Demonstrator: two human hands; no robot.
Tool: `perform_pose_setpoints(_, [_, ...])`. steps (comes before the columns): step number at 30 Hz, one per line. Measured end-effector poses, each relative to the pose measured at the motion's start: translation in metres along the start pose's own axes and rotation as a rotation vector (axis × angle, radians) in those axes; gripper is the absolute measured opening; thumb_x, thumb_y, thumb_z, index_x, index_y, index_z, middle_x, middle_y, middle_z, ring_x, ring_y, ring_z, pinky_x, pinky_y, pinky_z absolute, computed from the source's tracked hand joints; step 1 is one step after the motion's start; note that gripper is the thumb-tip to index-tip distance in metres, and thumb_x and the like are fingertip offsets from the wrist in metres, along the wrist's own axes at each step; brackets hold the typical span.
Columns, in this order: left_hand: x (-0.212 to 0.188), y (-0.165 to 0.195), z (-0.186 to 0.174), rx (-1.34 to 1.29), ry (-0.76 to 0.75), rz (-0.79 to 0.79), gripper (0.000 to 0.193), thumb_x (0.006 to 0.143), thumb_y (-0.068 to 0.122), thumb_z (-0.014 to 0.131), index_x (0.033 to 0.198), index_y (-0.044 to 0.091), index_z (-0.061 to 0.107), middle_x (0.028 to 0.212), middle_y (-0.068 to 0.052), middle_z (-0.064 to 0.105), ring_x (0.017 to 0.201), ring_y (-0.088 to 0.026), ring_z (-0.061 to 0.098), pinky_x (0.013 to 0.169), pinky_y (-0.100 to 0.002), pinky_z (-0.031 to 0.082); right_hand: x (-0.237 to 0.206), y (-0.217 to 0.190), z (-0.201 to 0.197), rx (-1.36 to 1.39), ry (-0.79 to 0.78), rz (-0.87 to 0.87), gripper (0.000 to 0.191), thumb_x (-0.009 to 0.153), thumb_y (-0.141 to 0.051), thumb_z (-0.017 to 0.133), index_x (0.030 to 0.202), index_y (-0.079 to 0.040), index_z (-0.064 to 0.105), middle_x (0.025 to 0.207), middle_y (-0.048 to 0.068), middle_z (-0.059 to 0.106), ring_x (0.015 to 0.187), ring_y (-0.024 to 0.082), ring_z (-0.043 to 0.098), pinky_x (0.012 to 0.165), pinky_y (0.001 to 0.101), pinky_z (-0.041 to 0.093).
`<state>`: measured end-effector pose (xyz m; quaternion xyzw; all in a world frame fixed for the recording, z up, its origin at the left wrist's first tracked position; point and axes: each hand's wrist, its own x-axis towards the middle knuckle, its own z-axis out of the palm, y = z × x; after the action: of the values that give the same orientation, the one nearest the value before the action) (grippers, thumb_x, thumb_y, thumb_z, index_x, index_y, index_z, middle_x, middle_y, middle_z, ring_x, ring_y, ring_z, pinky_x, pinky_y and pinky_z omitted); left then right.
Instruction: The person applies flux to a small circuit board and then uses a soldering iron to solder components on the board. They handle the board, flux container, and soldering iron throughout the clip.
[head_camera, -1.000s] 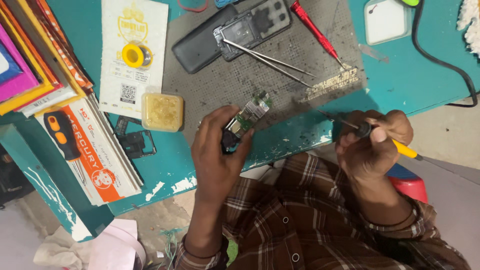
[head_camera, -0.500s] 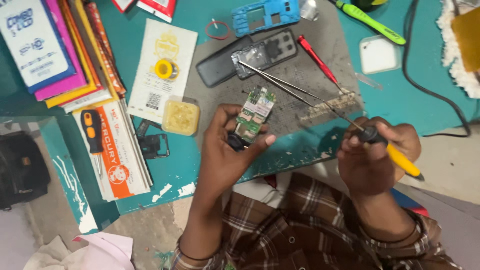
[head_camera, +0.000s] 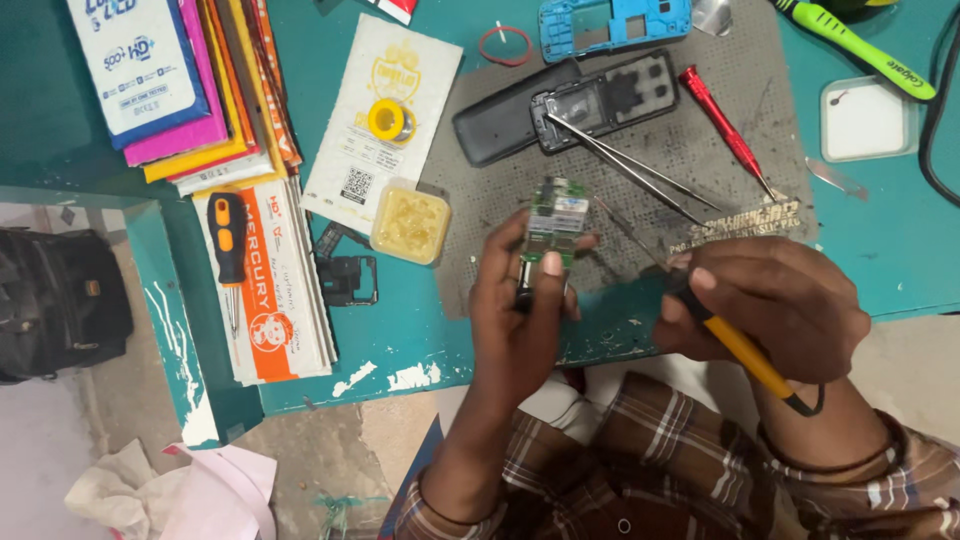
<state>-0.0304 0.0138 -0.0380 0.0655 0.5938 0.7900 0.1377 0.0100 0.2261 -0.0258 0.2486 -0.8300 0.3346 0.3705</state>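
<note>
- A small green circuit board (head_camera: 556, 222) is held upright in the left hand (head_camera: 525, 305), pinched between the thumb and the curled fingers, above the near edge of the counter (head_camera: 880, 260).
- A soldering iron (head_camera: 722, 325) with a yellow handle is gripped in the right hand (head_camera: 765, 310), which is closed around it like a pen; its thin tip is pointed toward ten o'clock, just beside the board, and whether it touches cannot be told.
- A grey work mat (head_camera: 700, 200) lies under and beyond both hands.
- At twelve o'clock from the board, a black phone shell (head_camera: 600, 100) rests on the mat, with a pair of tweezers (head_camera: 630, 170) laid across it, slanting toward four o'clock.
- A red screwdriver (head_camera: 722, 125) lies at two o'clock from the board, near the tweezers.
- A blue phone frame (head_camera: 610, 22) is seen at the far edge of the mat.
- At nine o'clock from the board, a square yellow tub (head_camera: 410, 225) sits on the counter, and a yellow solder reel (head_camera: 390, 120) lies beyond it on a white packet (head_camera: 350, 150).
- A stack of coloured packets (head_camera: 210, 110) is spread at the far left of the counter.
- A green toothbrush (head_camera: 860, 50) lies at the far right.
</note>
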Motion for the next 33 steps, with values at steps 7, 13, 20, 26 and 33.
perform_pose_setpoints(7, [0.004,-0.006,0.004,0.145,0.037,0.002,0.038,0.108,0.015,0.058,0.141,-0.002,0.053,0.106,-0.01,0.079,0.063,-0.002,0.056,0.057,-0.021,0.049,-0.009,0.0,0.011,-0.034,0.029,0.01,0.018,0.087,-0.001,0.079,0.097,0.005,0.065,0.078,0.013,0.066,0.074,0.029,0.072,0.069,0.0404,0.063])
perform_pose_setpoints(13, [0.005,-0.005,0.006,0.095,0.013,-0.026,0.037,0.106,0.016,0.06,0.138,-0.002,0.058,0.1,-0.009,0.08,0.055,0.0,0.05,0.05,-0.02,0.042,-0.013,0.004,0.012,-0.106,-0.017,0.033,0.019,0.083,-0.001,0.078,0.094,0.006,0.064,0.078,0.016,0.067,0.072,0.031,0.071,0.069,0.0408,0.062])
perform_pose_setpoints(20, [0.007,-0.009,0.007,0.046,0.042,-0.046,0.039,0.105,0.015,0.06,0.14,-0.002,0.059,0.096,-0.009,0.079,0.054,0.0,0.05,0.048,-0.02,0.041,-0.01,0.004,0.012,-0.08,-0.039,0.059,0.021,0.082,-0.001,0.079,0.096,0.006,0.064,0.077,0.016,0.066,0.071,0.03,0.07,0.067,0.0394,0.061])
perform_pose_setpoints(26, [0.007,-0.009,0.007,0.107,0.045,-0.021,0.037,0.105,0.015,0.061,0.139,-0.001,0.06,0.096,-0.01,0.08,0.054,0.0,0.052,0.048,-0.02,0.043,-0.011,0.005,0.013,-0.087,-0.062,0.071,0.022,0.081,-0.001,0.081,0.095,0.004,0.064,0.079,0.016,0.066,0.071,0.029,0.07,0.066,0.0378,0.061])
perform_pose_setpoints(33, [0.007,-0.01,0.007,0.153,0.047,0.007,0.037,0.105,0.015,0.061,0.138,0.0,0.06,0.096,-0.01,0.08,0.057,-0.001,0.057,0.049,-0.021,0.045,-0.011,0.004,0.013,-0.101,-0.079,0.09,0.022,0.081,0.0,0.081,0.095,0.004,0.064,0.08,0.015,0.067,0.073,0.029,0.071,0.067,0.0379,0.061])
